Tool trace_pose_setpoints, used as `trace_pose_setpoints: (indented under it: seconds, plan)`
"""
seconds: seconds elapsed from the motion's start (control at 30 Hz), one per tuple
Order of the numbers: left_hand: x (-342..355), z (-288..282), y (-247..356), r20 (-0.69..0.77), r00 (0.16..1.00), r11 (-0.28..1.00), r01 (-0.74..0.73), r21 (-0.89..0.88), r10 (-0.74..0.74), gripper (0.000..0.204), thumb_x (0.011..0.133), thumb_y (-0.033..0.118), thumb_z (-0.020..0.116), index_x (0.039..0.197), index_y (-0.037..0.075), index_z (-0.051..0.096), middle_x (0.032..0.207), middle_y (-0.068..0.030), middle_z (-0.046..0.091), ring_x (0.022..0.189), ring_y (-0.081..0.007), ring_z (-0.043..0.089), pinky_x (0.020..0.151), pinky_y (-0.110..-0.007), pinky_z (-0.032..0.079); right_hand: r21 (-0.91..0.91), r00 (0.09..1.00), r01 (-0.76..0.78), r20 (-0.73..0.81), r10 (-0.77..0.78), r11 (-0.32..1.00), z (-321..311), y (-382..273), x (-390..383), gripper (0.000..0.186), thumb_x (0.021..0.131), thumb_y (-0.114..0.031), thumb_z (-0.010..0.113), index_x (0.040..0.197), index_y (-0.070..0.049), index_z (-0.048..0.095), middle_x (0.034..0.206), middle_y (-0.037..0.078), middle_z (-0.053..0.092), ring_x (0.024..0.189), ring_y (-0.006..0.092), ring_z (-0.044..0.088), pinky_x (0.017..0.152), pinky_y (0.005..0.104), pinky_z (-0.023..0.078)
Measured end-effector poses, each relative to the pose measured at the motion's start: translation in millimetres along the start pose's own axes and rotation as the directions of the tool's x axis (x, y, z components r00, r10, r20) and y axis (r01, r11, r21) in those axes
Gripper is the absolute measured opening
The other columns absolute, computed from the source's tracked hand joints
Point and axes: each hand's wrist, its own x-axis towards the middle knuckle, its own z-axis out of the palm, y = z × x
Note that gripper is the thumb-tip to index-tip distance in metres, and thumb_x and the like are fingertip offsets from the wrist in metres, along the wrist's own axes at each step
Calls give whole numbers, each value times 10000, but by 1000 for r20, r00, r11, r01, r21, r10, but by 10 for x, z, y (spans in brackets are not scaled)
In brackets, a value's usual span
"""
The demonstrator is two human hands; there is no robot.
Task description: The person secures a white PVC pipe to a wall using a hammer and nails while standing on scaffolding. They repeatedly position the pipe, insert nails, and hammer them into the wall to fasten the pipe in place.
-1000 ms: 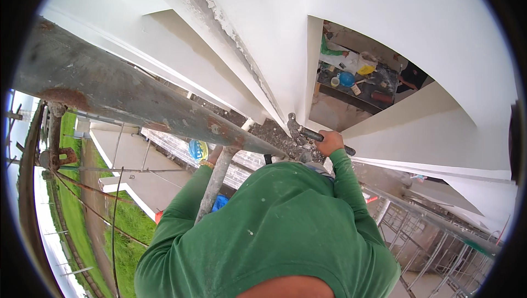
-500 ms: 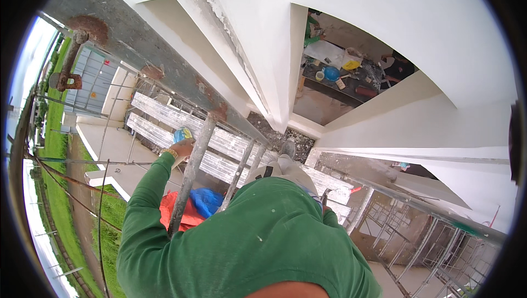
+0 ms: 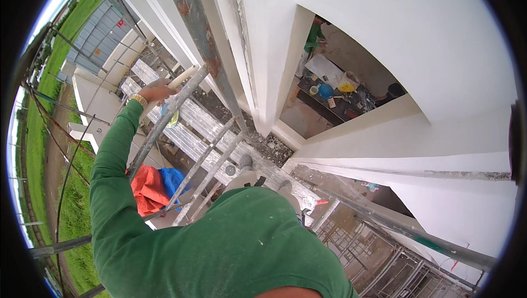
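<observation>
Left hand (image 3: 156, 92) curled round one pale rod (image 3: 184, 76), right grip can't tell; one grey tube (image 3: 160, 132) alongside, one red bundle (image 3: 147, 188).

You can read no text, label, number or sign here. At ten o'clock, the small red patch (image 3: 120, 23) on the grey-blue metal-panel fence (image 3: 90, 37) is too small to make out; at two o'clock, the crumpled yellow plastic bag (image 3: 347, 85) on the dark worktop (image 3: 359, 104) shows you nothing legible.
</observation>
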Motion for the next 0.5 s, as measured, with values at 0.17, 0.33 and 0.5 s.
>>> trace_pose_setpoints:
  seconds: [0.17,0.33,0.5]
  plan:
    - [-902,-369,170,-279,960,987,64,150,-20,535,858,415,751,1092,-39,591,714,-59,583,484,-130,544,395,-308,439,382,996,-51,-54,78,923,-825,25,-10,214,912,-213,675,797,-37,633,548,72,540,470,221,545,454,416,445]
    - [-2002,-414,632,-466,877,988,151,40,-116,568,914,520,644,1127,-3,582,690,-40,533,466,-127,519,374,-298,418,572,985,71,-171,35,817,-1340,53,-68,211,871,-174,726,765,-48,595,535,46,484,431,211,492,431,410,442]
    - [-2486,-90,689,-577,810,992,44,-116,-103,547,959,559,555,1048,19,571,650,-14,480,450,-106,494,368,-275,405,391,985,94,-170,-29,915,-1577,103,-97,217,875,-200,711,804,-3,654,578,75,551,442,238,533,440,415,467]
